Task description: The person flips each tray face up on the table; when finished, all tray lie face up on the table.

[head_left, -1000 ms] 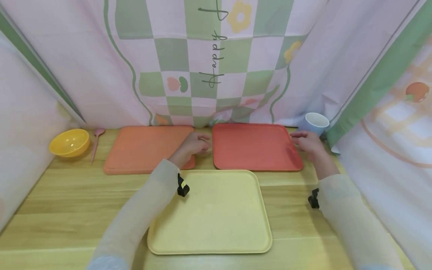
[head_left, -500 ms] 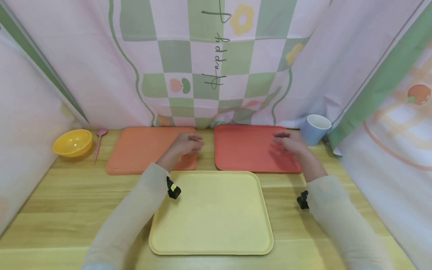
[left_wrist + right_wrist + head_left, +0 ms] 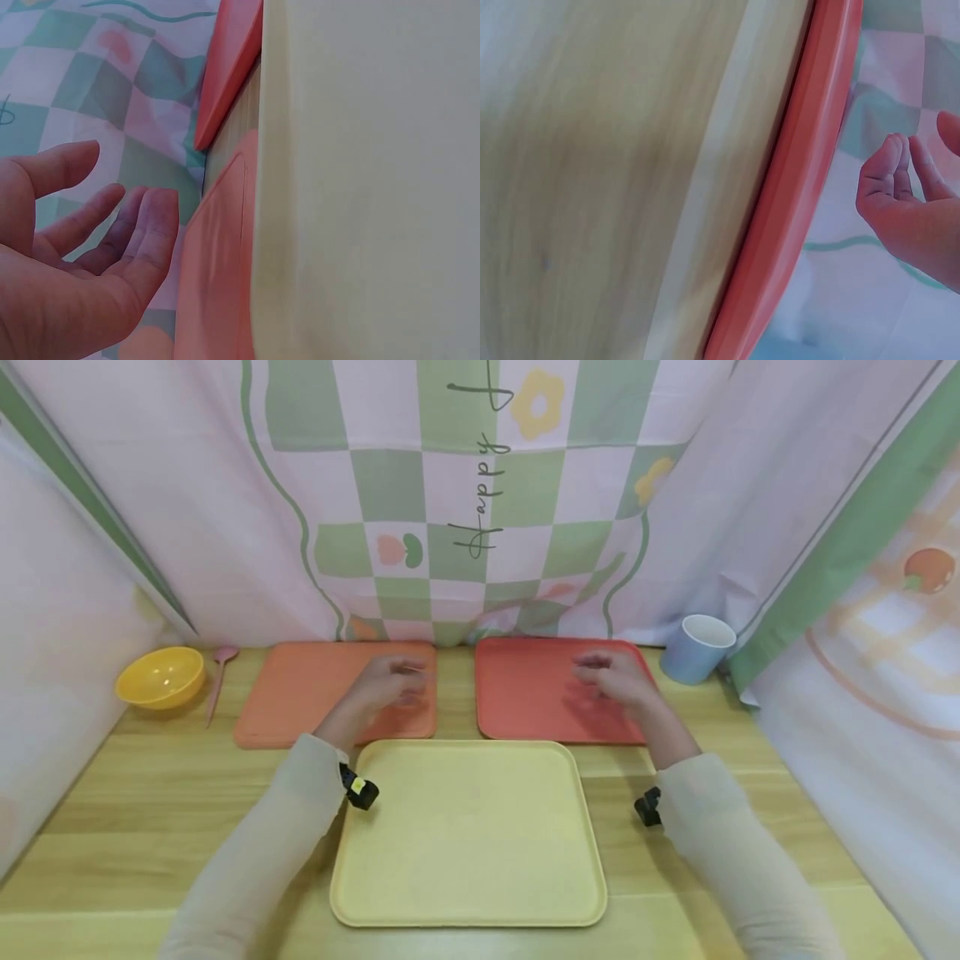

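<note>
My left hand [image 3: 382,685] hovers over the right part of the orange tray [image 3: 300,689], its fingers loosely bent with nothing between them. In the left wrist view the left fingers [image 3: 154,225] are apart from the thumb. Over the red tray [image 3: 517,693] is my right hand [image 3: 615,677], also holding nothing. The right wrist view shows its fingers [image 3: 881,169] relaxed, beside the red tray's edge [image 3: 791,202]. Nearer to me lies the yellow tray [image 3: 472,835], between the two forearms. All three trays have nothing on them.
At the back left stand a yellow bowl [image 3: 161,679] and a pink spoon [image 3: 217,685]. A light blue cup [image 3: 697,650] is at the back right, close to the curtain. A printed cloth [image 3: 450,485] hangs along the table's rear edge, with more cloth at both sides.
Both hands have moved left: the right from the red tray's right edge near the cup to over that tray, the left from the gap between the trays to over the orange one.
</note>
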A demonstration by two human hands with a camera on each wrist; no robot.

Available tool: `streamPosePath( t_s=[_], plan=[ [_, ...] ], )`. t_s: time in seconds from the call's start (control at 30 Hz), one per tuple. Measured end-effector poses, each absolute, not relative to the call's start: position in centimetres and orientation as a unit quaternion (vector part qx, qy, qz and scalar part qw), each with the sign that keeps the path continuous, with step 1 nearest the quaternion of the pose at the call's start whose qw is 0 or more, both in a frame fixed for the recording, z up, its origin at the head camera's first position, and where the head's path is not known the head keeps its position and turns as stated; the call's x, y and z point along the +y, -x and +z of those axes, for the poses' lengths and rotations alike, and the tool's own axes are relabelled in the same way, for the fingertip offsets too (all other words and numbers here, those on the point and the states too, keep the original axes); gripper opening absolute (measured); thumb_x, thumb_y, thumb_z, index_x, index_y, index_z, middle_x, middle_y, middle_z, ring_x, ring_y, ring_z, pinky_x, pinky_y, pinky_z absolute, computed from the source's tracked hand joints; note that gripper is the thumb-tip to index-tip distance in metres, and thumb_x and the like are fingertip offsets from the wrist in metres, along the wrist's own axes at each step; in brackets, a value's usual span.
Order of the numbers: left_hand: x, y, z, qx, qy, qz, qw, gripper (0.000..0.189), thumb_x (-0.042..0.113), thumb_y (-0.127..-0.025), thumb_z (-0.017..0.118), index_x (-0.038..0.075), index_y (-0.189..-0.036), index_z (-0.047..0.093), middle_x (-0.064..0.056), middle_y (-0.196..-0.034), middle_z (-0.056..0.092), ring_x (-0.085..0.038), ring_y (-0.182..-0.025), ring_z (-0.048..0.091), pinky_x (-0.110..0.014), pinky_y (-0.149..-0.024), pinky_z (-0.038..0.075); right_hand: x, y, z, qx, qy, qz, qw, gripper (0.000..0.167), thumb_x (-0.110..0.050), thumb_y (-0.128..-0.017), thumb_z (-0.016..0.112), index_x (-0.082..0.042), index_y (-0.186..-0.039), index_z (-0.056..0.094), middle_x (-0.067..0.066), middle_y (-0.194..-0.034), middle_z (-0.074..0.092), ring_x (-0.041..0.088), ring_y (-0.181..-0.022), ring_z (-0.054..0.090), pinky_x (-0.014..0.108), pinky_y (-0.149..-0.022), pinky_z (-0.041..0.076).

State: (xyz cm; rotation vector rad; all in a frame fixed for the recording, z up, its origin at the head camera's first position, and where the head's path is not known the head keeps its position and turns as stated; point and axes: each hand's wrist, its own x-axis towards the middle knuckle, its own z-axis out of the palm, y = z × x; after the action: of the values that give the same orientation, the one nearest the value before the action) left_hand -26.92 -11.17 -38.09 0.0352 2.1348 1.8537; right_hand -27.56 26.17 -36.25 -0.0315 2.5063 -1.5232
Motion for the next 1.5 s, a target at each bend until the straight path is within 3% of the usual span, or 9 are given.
streamPosePath(
  t_s=[0.17, 0.43, 0.7, 0.9, 1.5],
  plan=[
    [-12.3, 26.6, -38.0, 0.747, -0.018, 0.647, 0.151, 0.05, 0.01, -0.1, 0.062, -0.001, -0.146, 0.049, -0.022, -0.139, 0.054, -0.041, -0.115, 0.062, -0.047, -0.097, 0.054, 24.8, 27.8, -36.3, 0.846, 0.015, -0.52, 0.114, 0.049, -0.016, -0.104, 0.058, 0.007, -0.146, 0.046, 0.025, -0.135, 0.054, 0.029, -0.103, 0.061, 0.042, -0.087, 0.056],
    [-13.6, 26.2, -38.1, 0.744, -0.003, 0.653, 0.143, 0.048, 0.011, -0.101, 0.06, -0.001, -0.146, 0.049, -0.023, -0.138, 0.054, -0.041, -0.114, 0.061, -0.046, -0.095, 0.055, 22.5, 28.2, -37.0, 0.825, 0.027, -0.548, 0.133, 0.046, -0.011, -0.104, 0.055, 0.011, -0.144, 0.045, 0.03, -0.136, 0.052, 0.034, -0.104, 0.063, 0.042, -0.084, 0.058],
    [-15.6, 25.8, -38.2, 0.738, -0.008, 0.66, 0.138, 0.05, 0.012, -0.103, 0.057, -0.003, -0.149, 0.044, -0.024, -0.143, 0.05, -0.043, -0.12, 0.057, -0.047, -0.099, 0.052, 20.5, 28.2, -37.2, 0.807, 0.04, -0.566, 0.16, 0.047, -0.01, -0.104, 0.053, 0.011, -0.145, 0.042, 0.032, -0.135, 0.052, 0.046, -0.118, 0.058, 0.051, -0.096, 0.053],
    [-17.3, 25.2, -38.3, 0.743, -0.008, 0.657, 0.131, 0.052, 0.014, -0.105, 0.055, -0.003, -0.151, 0.04, -0.027, -0.144, 0.047, -0.041, -0.12, 0.057, -0.046, -0.101, 0.051, 19.2, 28.2, -37.1, 0.802, 0.038, -0.571, 0.168, 0.047, -0.008, -0.104, 0.054, 0.011, -0.145, 0.043, 0.031, -0.137, 0.052, 0.047, -0.12, 0.056, 0.053, -0.1, 0.05],
    [-21.7, 24.2, -38.7, 0.757, 0.011, 0.645, 0.107, 0.055, 0.015, -0.104, 0.055, -0.007, -0.152, 0.038, -0.026, -0.143, 0.046, -0.016, -0.102, 0.065, -0.029, -0.088, 0.057, 16.7, 29.3, -36.2, 0.801, 0.056, -0.559, 0.205, 0.045, -0.008, -0.106, 0.052, 0.01, -0.146, 0.042, 0.029, -0.143, 0.047, 0.047, -0.122, 0.055, 0.054, -0.102, 0.049]
  ],
)
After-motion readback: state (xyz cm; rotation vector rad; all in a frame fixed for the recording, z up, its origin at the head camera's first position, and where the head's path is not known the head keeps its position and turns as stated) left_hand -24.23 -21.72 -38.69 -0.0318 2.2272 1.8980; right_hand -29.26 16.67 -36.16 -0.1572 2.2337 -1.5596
